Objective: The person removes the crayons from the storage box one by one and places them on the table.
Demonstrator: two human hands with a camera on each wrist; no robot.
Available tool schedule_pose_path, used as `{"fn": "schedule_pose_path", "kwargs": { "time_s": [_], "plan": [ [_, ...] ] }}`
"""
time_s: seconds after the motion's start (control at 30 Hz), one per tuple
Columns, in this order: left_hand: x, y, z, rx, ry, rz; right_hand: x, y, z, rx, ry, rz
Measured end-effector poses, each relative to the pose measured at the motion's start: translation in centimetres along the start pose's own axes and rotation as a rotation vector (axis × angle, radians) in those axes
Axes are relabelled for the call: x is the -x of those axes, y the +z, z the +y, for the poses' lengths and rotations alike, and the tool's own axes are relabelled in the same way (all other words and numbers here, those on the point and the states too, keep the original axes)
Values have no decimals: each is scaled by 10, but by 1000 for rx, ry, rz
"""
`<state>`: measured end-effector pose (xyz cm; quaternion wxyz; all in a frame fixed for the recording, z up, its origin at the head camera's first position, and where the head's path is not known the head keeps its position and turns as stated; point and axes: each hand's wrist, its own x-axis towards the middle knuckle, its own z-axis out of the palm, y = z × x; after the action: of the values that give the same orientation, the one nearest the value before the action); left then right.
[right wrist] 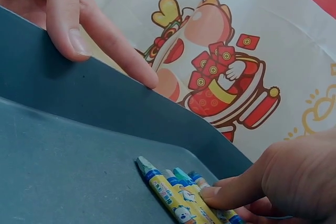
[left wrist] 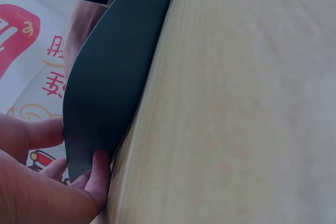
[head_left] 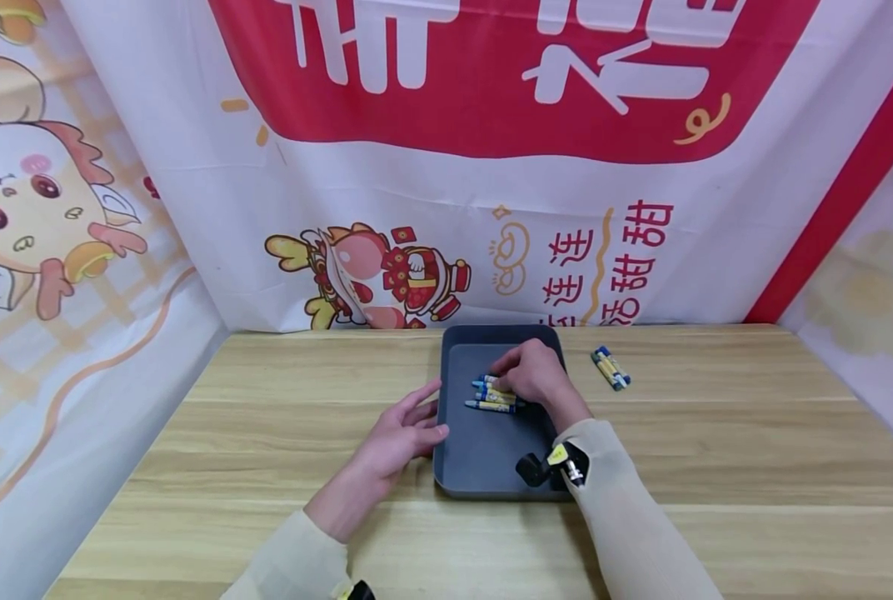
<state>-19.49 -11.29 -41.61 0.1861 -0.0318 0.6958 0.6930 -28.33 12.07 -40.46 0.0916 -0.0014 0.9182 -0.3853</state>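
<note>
A dark grey rectangular tray [head_left: 484, 467] lies on the wooden table, with several crayons [head_left: 491, 407] side by side on its floor. My left hand [head_left: 397, 433] holds the tray's left wall, thumb over the rim and fingers along the outer side [left wrist: 113, 77]. Reaching into the tray, my right hand [head_left: 538, 373] pinches a crayon at the far side of the row. In the right wrist view, its thumb [right wrist: 236, 188] presses on that crayon, and the blue-and-yellow wrappers [right wrist: 181, 198] show close up. The fingers beneath are partly hidden.
More crayons [head_left: 610, 368] lie together on the table [head_left: 716, 433], right of the tray. Behind the tray hangs a white cloth [head_left: 229, 192] with red lettering and cartoon prints, reaching down to the table's back edge.
</note>
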Motion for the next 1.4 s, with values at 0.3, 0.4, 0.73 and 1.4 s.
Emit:
{"fn": "schedule_pose_path", "kwargs": {
  "time_s": [0.3, 0.4, 0.73, 1.4],
  "plan": [
    [0, 0, 0, -3, 2, 3, 0, -1, 0, 21, -16, 0],
    [0, 0, -1, -1, 3, 1, 1, -2, 0, 21, -33, 4],
    [0, 0, 0, 2, 6, 2, 1, -5, -1, -15, -68, 37],
    [-1, 0, 0, -1, 4, 7, 6, -10, -4, -117, -80, 71]
  ]
}}
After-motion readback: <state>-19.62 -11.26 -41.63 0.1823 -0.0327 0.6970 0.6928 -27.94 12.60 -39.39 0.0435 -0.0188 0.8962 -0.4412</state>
